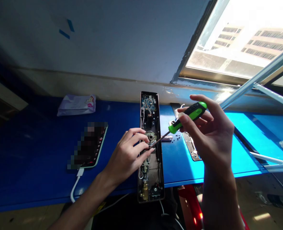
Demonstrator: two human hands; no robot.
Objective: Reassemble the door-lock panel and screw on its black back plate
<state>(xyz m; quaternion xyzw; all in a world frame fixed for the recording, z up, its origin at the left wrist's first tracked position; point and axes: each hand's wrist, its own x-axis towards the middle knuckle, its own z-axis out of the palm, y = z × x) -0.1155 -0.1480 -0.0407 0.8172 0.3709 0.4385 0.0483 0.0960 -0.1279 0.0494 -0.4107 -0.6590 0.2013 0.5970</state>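
A long, narrow, dark open housing (160, 166), which looks like an electronic door lock panel, lies lengthwise with its inner parts showing. A circuit board (149, 103) sits at its far end, a round metal part (151, 138) near its middle and a brass cylinder (145, 192) at its near end. My right hand (212, 134) holds a green and black screwdriver (191, 115), slanting down left. The screwdriver's tip is inside the housing, beside the round part. My left hand (131, 150) reaches over the left wall, its curled fingertips close together at the tip; what they pinch is hidden.
Several small dark screws (177, 137) lie right of the housing, near a metal plate (191, 147). A phone (93, 147) with a white cable (75, 185) and a purple packet (77, 104) lie left on the blue table (35, 153). Metal bars (258, 73) stand right by the window.
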